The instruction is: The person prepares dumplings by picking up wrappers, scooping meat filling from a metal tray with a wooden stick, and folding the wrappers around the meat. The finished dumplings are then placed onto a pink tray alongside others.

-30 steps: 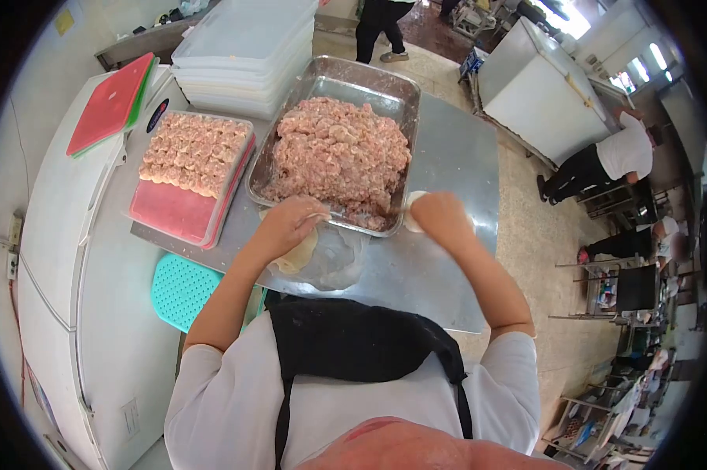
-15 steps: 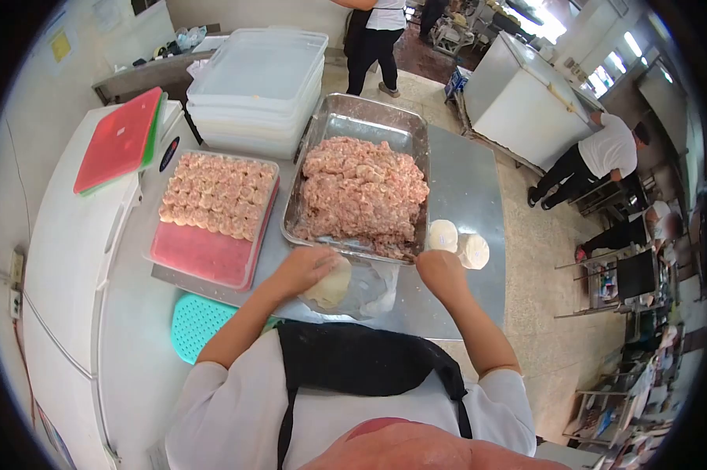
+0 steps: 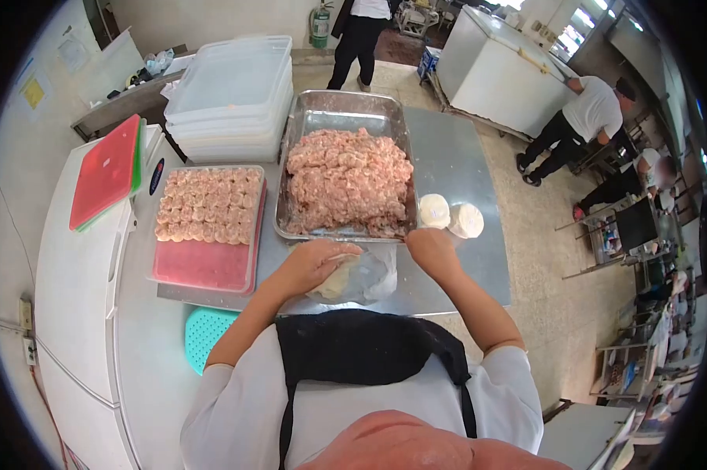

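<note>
A metal tray (image 3: 345,100) holds a large mound of ground meat (image 3: 349,176). Just below the tray's near edge, my left hand (image 3: 320,262) is curved over a pale round wrapper stack (image 3: 334,283), fingers together; what lies inside the fingers is hidden. A clear plastic bag (image 3: 375,278) lies beside it. My right hand (image 3: 430,244) is a closed fist at the tray's near right corner, and what it grips is too small to make out. Two more pale round stacks (image 3: 435,211) stand right of the tray. To the left, rows of meat dumplings (image 3: 208,205) fill part of a red-bottomed container (image 3: 203,265).
Stacked clear containers (image 3: 228,94) stand behind the dumplings. Red and green lids (image 3: 106,172) lie on a white freezer at left. A teal perforated basket (image 3: 206,333) is near my left forearm. Other people (image 3: 592,113) stand beyond the table.
The view has shifted, so the table and trays appear slightly further left. My left hand now covers more of the wrapper stack. My right hand is still closed at the tray's corner.
</note>
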`<action>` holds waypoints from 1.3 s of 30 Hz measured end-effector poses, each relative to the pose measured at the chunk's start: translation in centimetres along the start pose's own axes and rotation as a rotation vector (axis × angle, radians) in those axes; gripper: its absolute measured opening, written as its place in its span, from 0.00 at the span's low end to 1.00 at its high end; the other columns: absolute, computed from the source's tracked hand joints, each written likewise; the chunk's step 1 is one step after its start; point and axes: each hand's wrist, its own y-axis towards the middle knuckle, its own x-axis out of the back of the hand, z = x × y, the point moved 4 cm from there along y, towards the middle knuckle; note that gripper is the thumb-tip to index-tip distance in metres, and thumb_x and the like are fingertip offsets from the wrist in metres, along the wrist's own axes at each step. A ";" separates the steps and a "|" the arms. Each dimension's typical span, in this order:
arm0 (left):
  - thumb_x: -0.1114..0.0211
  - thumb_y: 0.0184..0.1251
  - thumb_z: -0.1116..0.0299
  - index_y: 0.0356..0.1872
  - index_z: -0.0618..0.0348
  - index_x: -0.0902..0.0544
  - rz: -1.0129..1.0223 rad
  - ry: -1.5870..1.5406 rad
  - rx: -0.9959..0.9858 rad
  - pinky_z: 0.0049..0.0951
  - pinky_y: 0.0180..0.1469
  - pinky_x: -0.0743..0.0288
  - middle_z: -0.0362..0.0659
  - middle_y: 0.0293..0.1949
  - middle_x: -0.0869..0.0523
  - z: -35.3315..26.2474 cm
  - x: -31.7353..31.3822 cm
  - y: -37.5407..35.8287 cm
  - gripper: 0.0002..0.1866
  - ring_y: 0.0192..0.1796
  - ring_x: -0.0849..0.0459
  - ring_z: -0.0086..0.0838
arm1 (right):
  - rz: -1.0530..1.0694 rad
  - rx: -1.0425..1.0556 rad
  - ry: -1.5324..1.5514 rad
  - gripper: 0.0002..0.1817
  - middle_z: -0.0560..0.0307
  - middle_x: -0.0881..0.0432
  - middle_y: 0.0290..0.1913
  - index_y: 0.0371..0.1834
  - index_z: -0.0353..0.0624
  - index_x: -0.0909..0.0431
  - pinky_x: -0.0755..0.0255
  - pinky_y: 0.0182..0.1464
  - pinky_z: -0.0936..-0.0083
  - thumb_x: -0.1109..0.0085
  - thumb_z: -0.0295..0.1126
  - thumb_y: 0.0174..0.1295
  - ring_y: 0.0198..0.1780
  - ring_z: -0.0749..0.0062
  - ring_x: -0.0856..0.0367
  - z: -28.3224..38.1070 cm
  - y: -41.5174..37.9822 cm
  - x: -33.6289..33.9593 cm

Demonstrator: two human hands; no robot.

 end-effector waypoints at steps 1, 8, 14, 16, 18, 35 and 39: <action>0.43 0.65 0.69 0.50 0.54 0.18 -0.030 -0.066 -0.002 0.33 0.53 0.25 0.46 0.47 0.14 0.2 -0.4 0.0 0.14 0.48 0.17 0.41 | -0.023 0.031 0.001 0.09 0.43 0.18 0.23 0.19 0.39 0.18 0.25 0.27 0.59 0.48 0.27 0.50 0.27 0.53 0.16 -0.2 0.0 -0.3; 0.41 0.67 0.69 0.44 0.58 0.16 -0.189 -0.281 0.210 0.29 0.49 0.25 0.44 0.41 0.13 -1.1 -0.9 -0.8 0.10 0.44 0.15 0.33 | 0.015 0.102 -0.055 0.08 0.45 0.18 0.22 0.19 0.40 0.18 0.25 0.27 0.61 0.48 0.26 0.49 0.26 0.54 0.16 -2.4 0.2 3.4; 0.41 0.67 0.69 0.46 0.59 0.16 -0.338 -0.202 0.253 0.28 0.49 0.26 0.44 0.41 0.13 -1.0 -1.9 -1.5 0.11 0.44 0.16 0.29 | 0.091 0.116 -0.161 0.15 0.49 0.18 0.22 0.20 0.43 0.17 0.26 0.25 0.63 0.42 0.40 0.58 0.26 0.57 0.16 -4.8 0.5 6.4; 0.41 0.67 0.70 0.48 0.59 0.17 -0.392 -0.203 0.296 0.27 0.50 0.26 0.43 0.42 0.13 0.0 -2.4 -2.1 0.12 0.45 0.16 0.28 | 0.090 0.136 -0.187 0.17 0.49 0.18 0.22 0.20 0.43 0.17 0.26 0.25 0.64 0.42 0.43 0.59 0.26 0.57 0.16 -5.5 1.0 6.7; 0.43 0.69 0.71 0.54 0.62 0.20 -0.564 -0.217 0.384 0.26 0.53 0.27 0.41 0.47 0.15 1.6 -2.4 -3.0 0.15 0.50 0.19 0.25 | -0.041 0.138 -0.124 0.14 0.49 0.18 0.22 0.20 0.43 0.17 0.25 0.26 0.64 0.41 0.39 0.57 0.26 0.56 0.16 -5.6 2.0 7.2; 0.46 0.70 0.74 0.61 0.63 0.26 -1.031 -0.839 0.454 0.27 0.54 0.25 0.44 0.54 0.19 7.6 -2.5 -3.8 0.19 0.55 0.20 0.29 | -0.007 0.355 -0.043 0.08 0.49 0.17 0.24 0.22 0.43 0.16 0.24 0.27 0.64 0.46 0.28 0.50 0.29 0.60 0.15 -1.4 1.3 0.6; 0.46 0.70 0.74 0.61 0.64 0.27 -1.056 -0.903 0.383 0.31 0.56 0.25 0.46 0.54 0.20 9.1 -1.1 -3.6 0.19 0.55 0.20 0.32 | 0.105 0.352 0.037 0.10 0.46 0.17 0.25 0.24 0.39 0.16 0.24 0.30 0.61 0.46 0.31 0.55 0.30 0.55 0.16 -1.2 2.8 -1.3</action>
